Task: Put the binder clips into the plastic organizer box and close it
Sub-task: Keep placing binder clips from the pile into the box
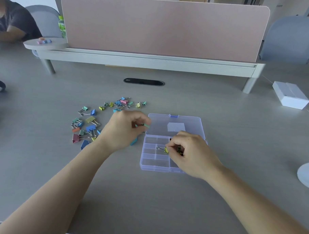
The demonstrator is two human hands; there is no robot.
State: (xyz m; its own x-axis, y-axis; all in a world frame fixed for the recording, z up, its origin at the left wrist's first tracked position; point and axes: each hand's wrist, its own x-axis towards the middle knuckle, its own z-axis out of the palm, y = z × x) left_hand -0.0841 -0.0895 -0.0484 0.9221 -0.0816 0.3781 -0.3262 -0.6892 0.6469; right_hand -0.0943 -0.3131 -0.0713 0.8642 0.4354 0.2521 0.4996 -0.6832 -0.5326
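Note:
A clear plastic organizer box [154,162] lies open on the table, its lid [174,125] folded back flat behind it. Several coloured binder clips [91,126] are scattered to its left, and more clips [123,102] lie behind them. My left hand [124,130] hovers just left of the lid and pinches a green clip [146,125]. My right hand [189,152] is over the box's right compartments and pinches a yellow clip [165,149] down in a compartment. Its palm hides the cells beneath it.
A pink desk divider [163,27] on a raised shelf crosses the back of the table. A white box [290,95] sits at the far right, a round white object [307,174] at the right edge. Another person sits at the far left.

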